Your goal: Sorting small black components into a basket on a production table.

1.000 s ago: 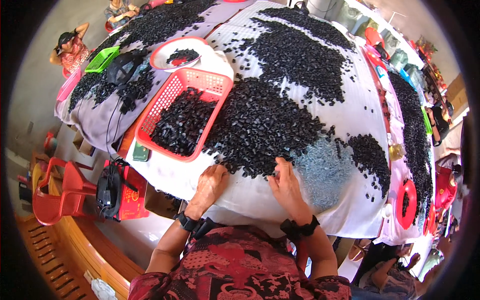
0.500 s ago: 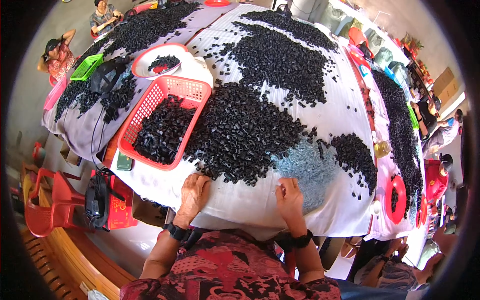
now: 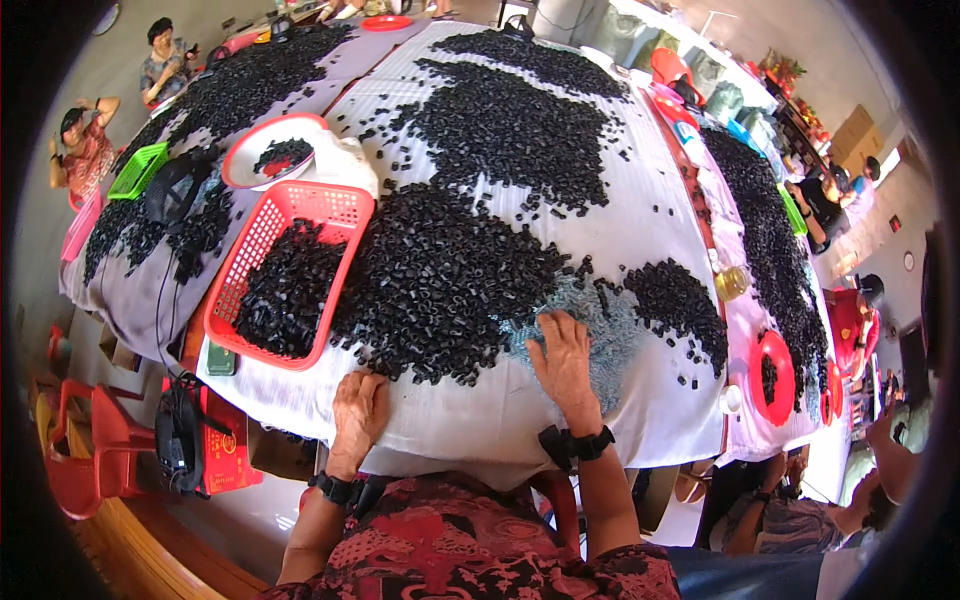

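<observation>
My left hand (image 3: pixel 360 408) rests on the white cloth at the table's near edge, its fingers curled in. Whatever those fingers hold, if anything, is hidden. Ahead of it spreads a big heap of small black ring-like pieces (image 3: pixel 440 270). My right hand (image 3: pixel 565 365) lies over the left side of a pile of tiny pale blue-grey pieces (image 3: pixel 610 345), thumb apart from the fingers, nothing visibly gripped. Beyond my left hand stands a red perforated plastic basket (image 3: pixel 345 225), and black pieces (image 3: pixel 285 290) partly fill it.
A smaller black heap (image 3: pixel 675 305) lies right of the pale pile. Behind the basket sits a red-rimmed white basin (image 3: pixel 240 165). A small green box (image 3: pixel 221 360) is at the basket's near corner. A red tray (image 3: pixel 772 385) lies on the right-hand table. Other people sit around the tables.
My right hand has moved forward from the cloth edge onto the pale pile, and its curled fingers have opened out. The left hand stays at the edge. The whole view has shifted slightly.
</observation>
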Demonstrator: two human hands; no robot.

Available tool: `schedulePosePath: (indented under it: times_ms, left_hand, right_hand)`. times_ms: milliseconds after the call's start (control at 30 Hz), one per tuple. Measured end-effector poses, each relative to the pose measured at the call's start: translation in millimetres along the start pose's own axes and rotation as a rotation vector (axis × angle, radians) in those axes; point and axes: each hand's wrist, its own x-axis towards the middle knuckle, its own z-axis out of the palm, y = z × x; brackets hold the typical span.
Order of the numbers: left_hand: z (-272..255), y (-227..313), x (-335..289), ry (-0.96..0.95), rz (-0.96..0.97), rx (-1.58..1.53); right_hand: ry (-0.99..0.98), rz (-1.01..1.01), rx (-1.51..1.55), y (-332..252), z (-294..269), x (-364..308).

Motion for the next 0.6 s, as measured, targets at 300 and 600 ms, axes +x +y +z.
schedulePosePath:
  times_ms: [300, 600]
  left_hand:
    - [-1.4, 0.5, -0.2, -0.045, -0.036, 0.036]
    - [-0.5, -0.7, -0.9, 0.005, 0.005, 0.027]
  right_hand:
    - [0.166, 0.220, -0.031, 112.4, -21.1, 4.4]
    - [0.056, 0.359, -0.349, 156.4, 17.2, 29.9]
